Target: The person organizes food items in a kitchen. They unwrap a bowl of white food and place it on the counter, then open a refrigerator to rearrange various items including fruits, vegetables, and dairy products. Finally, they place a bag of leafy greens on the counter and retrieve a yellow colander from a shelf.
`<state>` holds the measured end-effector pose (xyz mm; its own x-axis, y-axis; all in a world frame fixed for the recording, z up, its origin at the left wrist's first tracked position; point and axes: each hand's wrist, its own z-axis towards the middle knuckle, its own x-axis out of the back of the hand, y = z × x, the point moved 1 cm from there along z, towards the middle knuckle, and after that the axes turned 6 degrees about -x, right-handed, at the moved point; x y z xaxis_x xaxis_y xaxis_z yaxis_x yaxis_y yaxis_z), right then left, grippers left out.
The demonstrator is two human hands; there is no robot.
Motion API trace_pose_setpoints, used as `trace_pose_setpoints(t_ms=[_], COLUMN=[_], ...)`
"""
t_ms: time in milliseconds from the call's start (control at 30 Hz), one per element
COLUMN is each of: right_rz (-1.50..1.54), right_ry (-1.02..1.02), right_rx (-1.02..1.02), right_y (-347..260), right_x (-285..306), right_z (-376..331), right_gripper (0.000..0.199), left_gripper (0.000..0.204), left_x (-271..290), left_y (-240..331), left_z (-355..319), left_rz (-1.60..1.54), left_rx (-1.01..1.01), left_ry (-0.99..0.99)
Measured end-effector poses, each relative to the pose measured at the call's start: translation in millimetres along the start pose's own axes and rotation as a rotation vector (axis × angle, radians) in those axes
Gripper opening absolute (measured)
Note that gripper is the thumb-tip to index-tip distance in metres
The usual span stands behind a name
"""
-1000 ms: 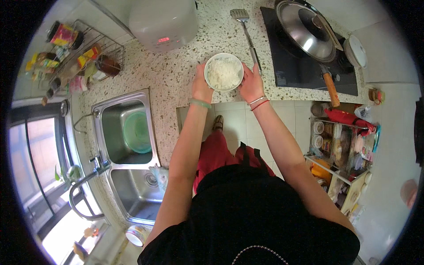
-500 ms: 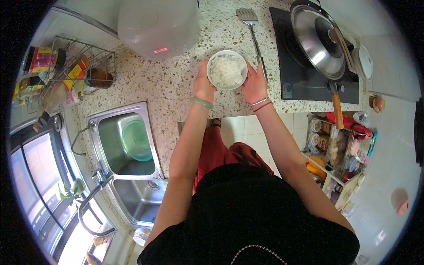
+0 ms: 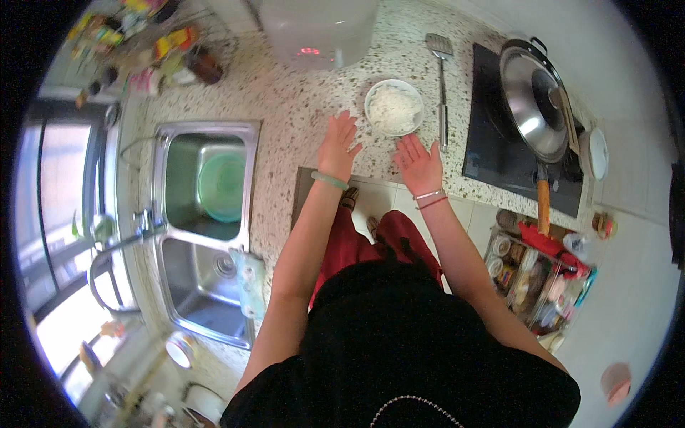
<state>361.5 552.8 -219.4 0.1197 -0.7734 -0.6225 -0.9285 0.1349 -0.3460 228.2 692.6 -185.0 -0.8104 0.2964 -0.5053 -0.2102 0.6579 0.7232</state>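
Note:
A white bowl of cooked rice (image 3: 394,108) stands on the speckled countertop (image 3: 285,153), between the rice cooker and the stove. My left hand (image 3: 338,146), with a pale green bangle at its wrist, is held apart from the bowl on its left, fingers spread and nothing in them. My right hand (image 3: 419,167) is just below the bowl's near right side, palm turned up and fingers stretched out, also holding nothing. To the right of the bowl lies a slotted metal spatula (image 3: 442,93) with a dark handle.
A white rice cooker (image 3: 317,32) with a lit red display stands at the back. On the black cooktop (image 3: 492,143) at right sits a lidded wok (image 3: 531,107), its wooden handle jutting over the counter edge. A double steel sink (image 3: 246,164) holding a green basin (image 3: 222,187) is at left.
Both hands have let go of the rice bowl, which now rests on the counter, and have drawn back toward me with fingers opened. The whole view has turned and shifted.

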Motion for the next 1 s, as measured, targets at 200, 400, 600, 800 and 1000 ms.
trace_pose_setpoints(t_ms=[200, 400, 600, 800, 1000], right_rz=[-0.094, -0.201, -0.279, -0.408, -0.609], right_ry=[-0.379, -0.658, -0.800, -0.904, -1.059], right_rx=[-0.214, -0.332, -0.662, -1.016, -1.255], right_y=[38.4, 75.8, 147.7, 238.1, 308.1], right_x=[-37.9, -68.2, -62.1, -25.6, 43.4], right_z=[-68.6, -139.1, -233.9, -338.0, -457.9], right_gripper=[0.071, 0.069, 0.066, 0.066, 0.067], left_gripper=[0.058, 0.055, 0.052, 0.050, 0.049], left_x=[21.0, 31.4, 47.4, 69.8, 75.0], left_y=[-14.9, -17.4, -27.3, -73.1, -145.3], left_z=[-89.4, -205.7, -352.6, -506.7, -653.2], left_rz=[-0.428, -0.565, -0.666, -0.750, -0.806], left_rx=[-0.080, -0.438, -0.763, -1.084, -1.335], left_ry=[0.040, 0.184, 0.432, 0.687, 0.878])
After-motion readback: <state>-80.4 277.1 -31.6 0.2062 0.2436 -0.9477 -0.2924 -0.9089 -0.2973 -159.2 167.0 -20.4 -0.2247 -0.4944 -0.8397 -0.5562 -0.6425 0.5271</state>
